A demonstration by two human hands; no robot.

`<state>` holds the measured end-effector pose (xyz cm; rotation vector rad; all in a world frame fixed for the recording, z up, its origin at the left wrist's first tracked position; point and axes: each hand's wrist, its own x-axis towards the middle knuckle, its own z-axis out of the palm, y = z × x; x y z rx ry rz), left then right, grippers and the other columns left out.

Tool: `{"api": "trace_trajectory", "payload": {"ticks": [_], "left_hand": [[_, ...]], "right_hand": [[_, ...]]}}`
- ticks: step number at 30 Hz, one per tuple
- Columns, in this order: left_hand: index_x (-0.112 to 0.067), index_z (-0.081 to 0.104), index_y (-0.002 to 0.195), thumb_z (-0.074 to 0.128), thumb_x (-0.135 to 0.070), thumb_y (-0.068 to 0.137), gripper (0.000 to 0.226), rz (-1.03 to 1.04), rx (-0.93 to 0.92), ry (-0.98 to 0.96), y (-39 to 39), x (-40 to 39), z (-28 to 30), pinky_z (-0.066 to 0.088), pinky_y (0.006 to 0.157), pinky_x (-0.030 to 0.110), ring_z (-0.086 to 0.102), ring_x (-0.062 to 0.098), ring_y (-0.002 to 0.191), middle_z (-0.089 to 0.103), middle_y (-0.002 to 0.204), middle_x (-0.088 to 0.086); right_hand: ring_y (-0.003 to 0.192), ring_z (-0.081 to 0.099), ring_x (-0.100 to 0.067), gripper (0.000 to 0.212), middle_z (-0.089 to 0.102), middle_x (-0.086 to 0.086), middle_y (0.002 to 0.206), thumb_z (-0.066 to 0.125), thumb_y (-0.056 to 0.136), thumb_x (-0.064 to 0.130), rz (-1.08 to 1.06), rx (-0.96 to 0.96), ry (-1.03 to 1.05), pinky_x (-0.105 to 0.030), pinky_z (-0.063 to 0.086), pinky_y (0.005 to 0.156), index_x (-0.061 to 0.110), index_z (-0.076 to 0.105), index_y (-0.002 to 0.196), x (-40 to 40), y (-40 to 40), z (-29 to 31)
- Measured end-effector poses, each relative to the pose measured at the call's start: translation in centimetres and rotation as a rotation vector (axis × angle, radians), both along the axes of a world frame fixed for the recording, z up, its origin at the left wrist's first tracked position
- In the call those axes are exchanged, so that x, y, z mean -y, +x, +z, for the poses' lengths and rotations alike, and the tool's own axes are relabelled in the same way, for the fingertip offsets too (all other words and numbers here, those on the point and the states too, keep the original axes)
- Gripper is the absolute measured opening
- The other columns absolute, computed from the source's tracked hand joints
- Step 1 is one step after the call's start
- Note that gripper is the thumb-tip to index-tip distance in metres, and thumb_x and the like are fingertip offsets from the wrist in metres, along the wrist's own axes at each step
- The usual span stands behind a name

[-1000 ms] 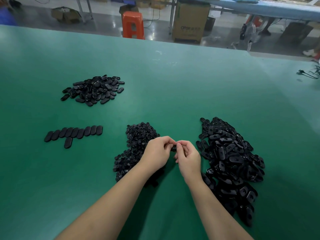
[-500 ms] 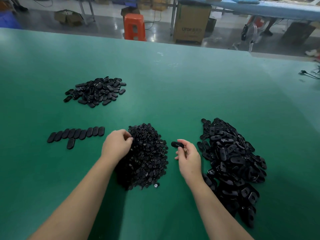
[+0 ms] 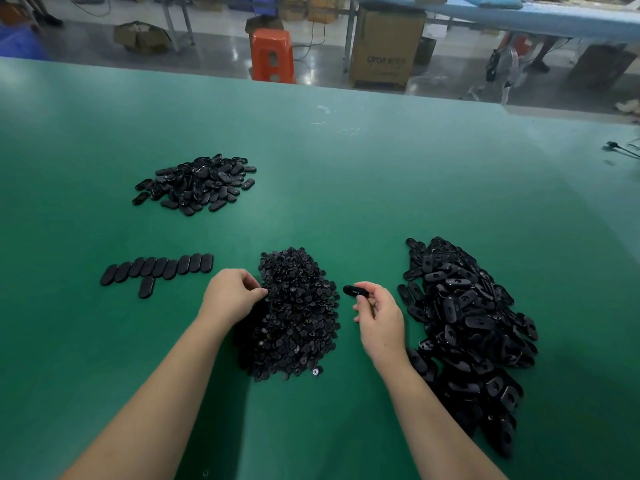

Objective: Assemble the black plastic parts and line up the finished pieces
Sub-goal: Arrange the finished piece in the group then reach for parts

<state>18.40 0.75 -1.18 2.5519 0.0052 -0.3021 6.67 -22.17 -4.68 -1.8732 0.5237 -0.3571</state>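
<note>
Green table (image 3: 346, 168) at centre frame: my right hand (image 3: 381, 320) pinches a light, stiff, slick oval shell (image 3: 355, 291) by its end, while my left hand (image 3: 230, 296) pinches into the small-insert pile (image 3: 294, 317), whether grasping one I cannot tell.

Right hand (image 3: 381, 317) pinches an oval black part (image 3: 355, 291); left hand (image 3: 231, 295) picks at the small-parts pile (image 3: 294, 313).

Orange stool (image 3: 273, 55) and cardboard box (image 3: 387, 46) stand on glossy grey floor (image 3: 214, 53).
</note>
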Motion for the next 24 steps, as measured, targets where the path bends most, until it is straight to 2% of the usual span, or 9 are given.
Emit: {"api": "trace_trajectory", "payload": {"ticks": [6,10,13,18,24], "left_hand": [[-0.023,0.065,0.076,0.076,-0.033,0.087,0.019,-0.041,-0.018,0.039,-0.1,0.0,0.3,0.045,0.068,0.029,0.06,0.013,0.076,0.064,0.078,-0.007],[-0.02,0.066,0.07,0.074,-0.03,0.089,0.023,-0.09,0.003,0.095,-0.5,0.2,0.7,0.056,0.069,0.034,0.065,0.02,0.072,0.067,0.074,-0.001],[-0.017,0.069,0.069,0.073,-0.027,0.089,0.023,-0.126,0.003,0.123,-0.5,0.5,0.9,0.057,0.07,0.035,0.067,0.022,0.071,0.069,0.073,0.002],[-0.026,0.062,0.064,0.073,-0.028,0.09,0.028,-0.147,-0.004,0.162,-0.4,0.7,1.2,0.055,0.072,0.033,0.065,0.018,0.074,0.069,0.073,-0.002],[-0.016,0.073,0.072,0.068,-0.024,0.091,0.021,-0.206,-0.056,0.201,-0.1,0.6,1.5,0.058,0.073,0.036,0.069,0.024,0.078,0.074,0.077,0.007]], "right_hand": [[0.08,0.066,-0.004,0.028,0.067,0.001,0.1,0.055,0.103,0.009,-0.009,0.009,0.003,-0.012,0.052,0.066,0.036,0.061,0.103,-0.1,-0.1,0.1],[0.077,0.065,-0.003,0.028,0.068,0.0,0.098,0.055,0.103,0.009,-0.016,0.016,0.001,-0.014,0.052,0.066,0.036,0.061,0.101,-0.2,0.0,0.0],[0.077,0.065,-0.007,0.027,0.068,0.001,0.096,0.055,0.103,0.011,-0.022,0.018,0.005,-0.02,0.055,0.066,0.037,0.06,0.1,-0.2,0.0,-0.1],[0.074,0.065,-0.011,0.024,0.068,-0.001,0.092,0.055,0.102,0.012,-0.032,0.013,-0.002,-0.024,0.057,0.065,0.035,0.06,0.1,-0.1,0.1,-0.2],[0.073,0.065,-0.017,0.021,0.067,-0.003,0.087,0.056,0.102,0.011,-0.027,0.011,-0.008,-0.033,0.057,0.066,0.032,0.062,0.102,-0.2,0.1,-0.4]]}}
